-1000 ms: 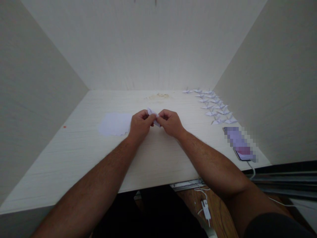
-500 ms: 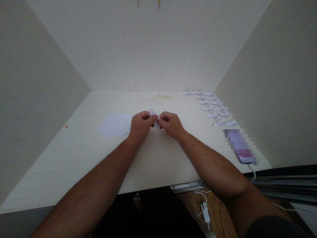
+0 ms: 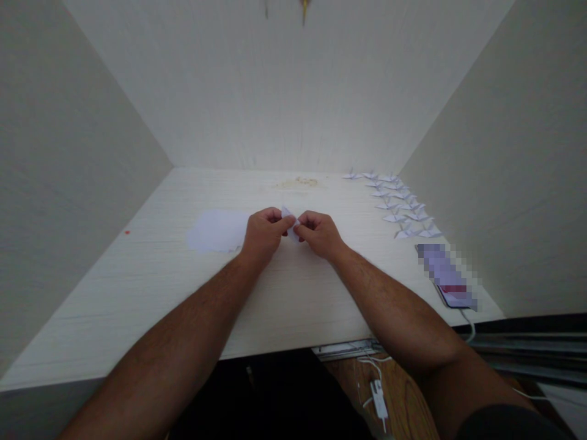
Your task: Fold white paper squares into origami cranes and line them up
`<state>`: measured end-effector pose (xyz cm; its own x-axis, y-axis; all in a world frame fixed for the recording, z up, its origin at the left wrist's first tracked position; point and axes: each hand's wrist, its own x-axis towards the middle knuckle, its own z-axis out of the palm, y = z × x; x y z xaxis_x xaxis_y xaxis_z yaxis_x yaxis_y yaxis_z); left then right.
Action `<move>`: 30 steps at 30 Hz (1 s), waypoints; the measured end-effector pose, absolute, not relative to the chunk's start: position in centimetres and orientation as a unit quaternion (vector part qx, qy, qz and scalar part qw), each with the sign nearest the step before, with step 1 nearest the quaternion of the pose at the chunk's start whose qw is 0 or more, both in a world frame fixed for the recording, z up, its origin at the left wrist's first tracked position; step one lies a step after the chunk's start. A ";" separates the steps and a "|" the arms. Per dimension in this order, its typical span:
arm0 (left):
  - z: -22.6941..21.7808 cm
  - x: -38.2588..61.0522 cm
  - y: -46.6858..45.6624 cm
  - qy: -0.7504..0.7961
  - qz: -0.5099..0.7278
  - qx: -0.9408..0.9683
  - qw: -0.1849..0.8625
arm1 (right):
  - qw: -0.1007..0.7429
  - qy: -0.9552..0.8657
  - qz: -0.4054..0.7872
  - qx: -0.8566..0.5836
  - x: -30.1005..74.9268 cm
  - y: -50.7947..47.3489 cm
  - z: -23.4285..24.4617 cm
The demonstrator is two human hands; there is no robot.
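A small folded piece of white paper [image 3: 287, 214] is held between both hands above the middle of the table. My left hand [image 3: 266, 232] pinches it from the left, thumb on top. From the right, my right hand [image 3: 318, 232] grips its other edge with thumb and forefinger. Fingers cover much of the paper, so its exact folds cannot be made out. Just left of my left hand lies a pile of white paper sheets [image 3: 215, 231], partly hidden behind that hand. Several folded paper cranes [image 3: 394, 201] stand in rows at the back right.
A phone [image 3: 444, 275] with a blurred screen and a white cable lies near the right edge of the table [image 3: 293, 305]. Walls enclose the back and both sides. A small red spot [image 3: 127, 232] marks the left. A white plug adapter [image 3: 378, 398] hangs below.
The view has shifted slightly. Both hands stay on the folded paper, with only slight movement of the right fingertips along its edge.
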<state>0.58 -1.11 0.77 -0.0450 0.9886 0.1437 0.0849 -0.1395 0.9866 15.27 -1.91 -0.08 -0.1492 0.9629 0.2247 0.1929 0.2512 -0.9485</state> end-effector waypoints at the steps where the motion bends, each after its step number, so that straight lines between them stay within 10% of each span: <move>1: 0.8 0.7 -1.2 0.497 0.529 0.536 0.431 | 0.465 -0.641 0.406 -0.456 15.3 -1.9 -0.1; 30: 0.6 1.3 -1.4 0.436 0.566 0.479 0.510 | 0.451 -0.669 0.386 -0.447 15.5 -2.5 0.3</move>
<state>1.27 -1.38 0.64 -0.0207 0.9950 0.0973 -0.1584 -0.0994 0.9824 15.51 -2.49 0.26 -0.1940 0.9464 0.2582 0.2500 0.3022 -0.9199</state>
